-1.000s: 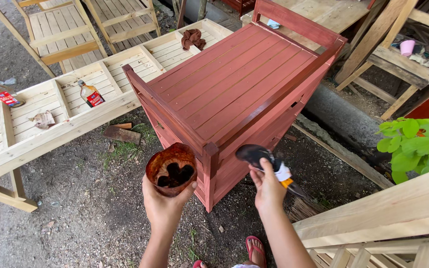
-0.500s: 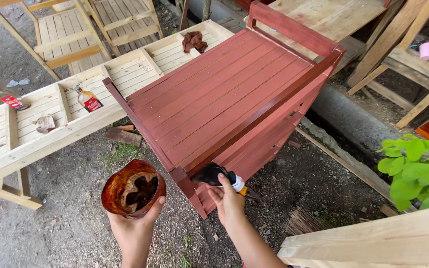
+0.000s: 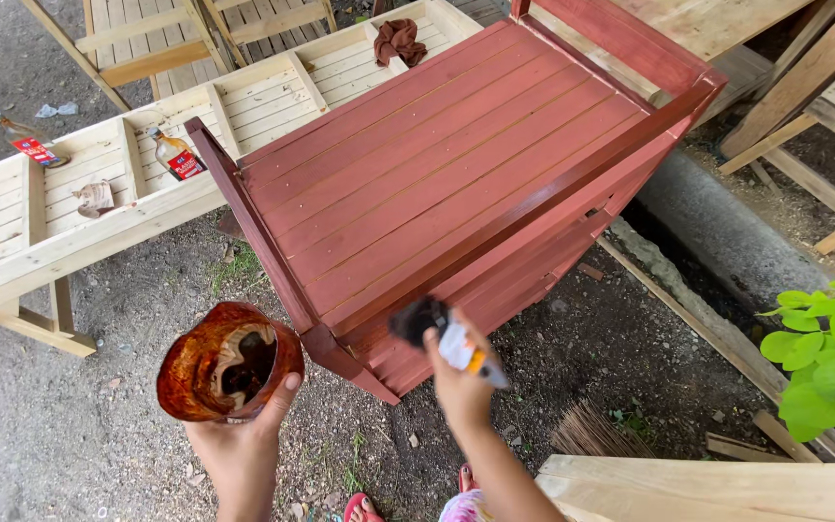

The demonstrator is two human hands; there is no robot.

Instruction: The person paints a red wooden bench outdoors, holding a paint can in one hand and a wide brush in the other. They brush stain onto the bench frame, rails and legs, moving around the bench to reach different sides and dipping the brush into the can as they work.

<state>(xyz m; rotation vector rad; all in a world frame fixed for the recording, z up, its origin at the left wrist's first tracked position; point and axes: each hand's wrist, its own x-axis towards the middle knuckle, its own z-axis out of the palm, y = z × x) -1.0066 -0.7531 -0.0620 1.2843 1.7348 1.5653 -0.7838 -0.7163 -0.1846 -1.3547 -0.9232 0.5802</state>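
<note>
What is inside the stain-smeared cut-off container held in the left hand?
The stain-smeared container in the left hand shows reddish-brown coated walls and a dark patch at the bottom; how much liquid remains cannot be seen.

Brush (image 3: 442, 333) is motion-blurred; bristle tip merges w/ the red bench (image 3: 456, 184) edge, so contact can't be told. Bench's far end cut off at top edge. Inside the cup (image 3: 229, 362), contents too dark to tell. Bottle (image 3: 178, 155) left of bench: label too small.

Two red-labelled bottles (image 3: 175, 154) (image 3: 27, 141) on the pale slatted frame (image 3: 12, 208)
</note>
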